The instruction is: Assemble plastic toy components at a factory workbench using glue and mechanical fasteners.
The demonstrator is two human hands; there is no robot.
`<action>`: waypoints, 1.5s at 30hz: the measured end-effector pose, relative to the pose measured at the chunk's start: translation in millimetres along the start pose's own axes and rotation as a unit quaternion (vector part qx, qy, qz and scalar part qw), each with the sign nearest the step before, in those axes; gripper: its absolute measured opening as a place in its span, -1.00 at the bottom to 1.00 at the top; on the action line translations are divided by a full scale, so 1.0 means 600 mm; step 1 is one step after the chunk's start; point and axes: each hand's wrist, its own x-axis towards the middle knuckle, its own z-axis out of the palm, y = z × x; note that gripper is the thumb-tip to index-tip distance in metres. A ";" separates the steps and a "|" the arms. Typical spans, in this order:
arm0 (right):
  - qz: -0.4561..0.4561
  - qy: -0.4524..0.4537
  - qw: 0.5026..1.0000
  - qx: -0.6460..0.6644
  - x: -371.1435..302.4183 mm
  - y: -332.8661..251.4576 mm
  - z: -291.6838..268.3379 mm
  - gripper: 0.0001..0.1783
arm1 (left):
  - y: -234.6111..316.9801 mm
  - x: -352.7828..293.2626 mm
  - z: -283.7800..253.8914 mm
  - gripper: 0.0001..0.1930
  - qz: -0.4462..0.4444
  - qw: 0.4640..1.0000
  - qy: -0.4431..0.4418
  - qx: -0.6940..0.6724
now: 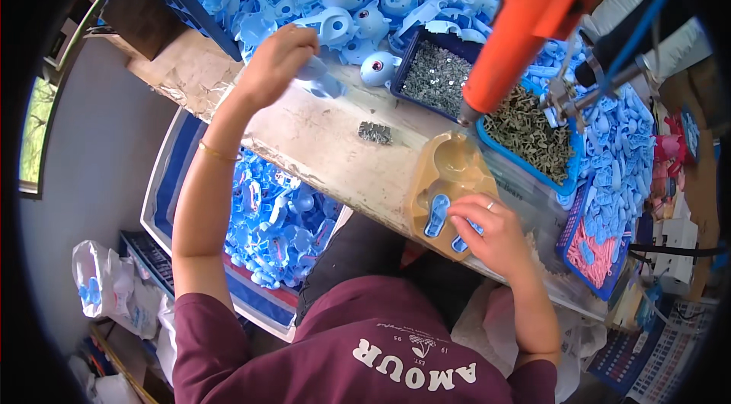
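My left hand (280,61) is curled at the near edge of the heap of blue toy parts. A blue plastic toy part (321,83), smeared by motion, hangs from its fingers. On the bench's front edge stands a tan moulded fixture (423,175) with shaped hollows. One small blue lever-shaped part (437,215) lies in it. My right hand (495,236) is over the fixture's right side, fingers and thumb closed around a second blue lever-shaped part (460,244), which the hand partly covers. Near the fixture lies a small pile of metal screws (375,132).
An orange power screwdriver (525,23) hangs above the bench. Behind the fixture are a dark tray of small metal pieces (435,73) and a blue tray of greyish parts (529,130). To the right is a purple basket (586,244); below left, a bin of blue parts (278,221).
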 end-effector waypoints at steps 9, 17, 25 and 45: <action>-0.045 0.139 0.987 0.065 0.024 -0.054 0.036 -0.36 | 0.100 -0.106 0.148 -0.77 -0.065 0.754 -0.061 -0.651; -0.066 0.210 0.970 -0.101 -0.041 -0.017 -0.018 -0.65 | 0.171 -0.136 0.201 -0.21 -0.029 0.930 -0.042 -0.365; -0.067 0.100 0.977 -0.176 -0.048 0.014 0.035 -0.54 | 0.207 -0.159 0.250 -0.08 0.137 0.978 -0.109 -0.114; 0.061 0.097 0.960 -0.257 -0.092 0.038 0.010 -0.27 | 0.260 -0.145 0.311 -0.31 0.182 0.974 -0.134 0.014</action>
